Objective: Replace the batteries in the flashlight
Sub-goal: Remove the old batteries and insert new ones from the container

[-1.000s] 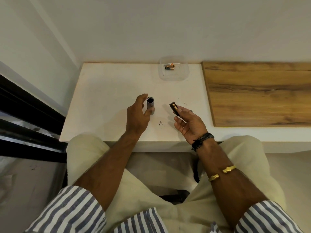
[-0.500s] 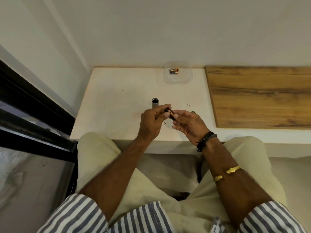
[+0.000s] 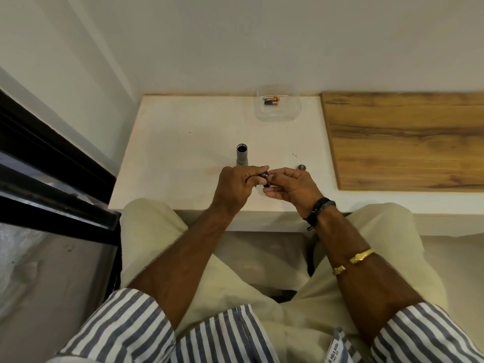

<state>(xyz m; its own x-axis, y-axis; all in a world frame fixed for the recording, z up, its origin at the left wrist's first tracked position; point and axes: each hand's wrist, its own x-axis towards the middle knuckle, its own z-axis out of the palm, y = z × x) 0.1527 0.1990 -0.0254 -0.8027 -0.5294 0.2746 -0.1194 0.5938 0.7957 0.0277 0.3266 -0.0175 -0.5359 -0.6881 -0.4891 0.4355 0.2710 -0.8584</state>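
Note:
A grey flashlight body stands upright on the white table, its dark open end up. Just in front of it my left hand and my right hand meet over the table's front edge. Both pinch a small dark battery holder, mostly hidden by the fingers. A small round cap lies on the table beyond my right hand. At the back stands a clear plastic box with spare batteries inside.
A wooden board covers the table's right part. A wall rises right behind the table. A black frame runs along the left. My knees in pale trousers sit under the table's front edge.
My left hand let go of the flashlight body and came over to my right hand. Both hands now hold the dark holder, which one second ago lay in my right hand alone.

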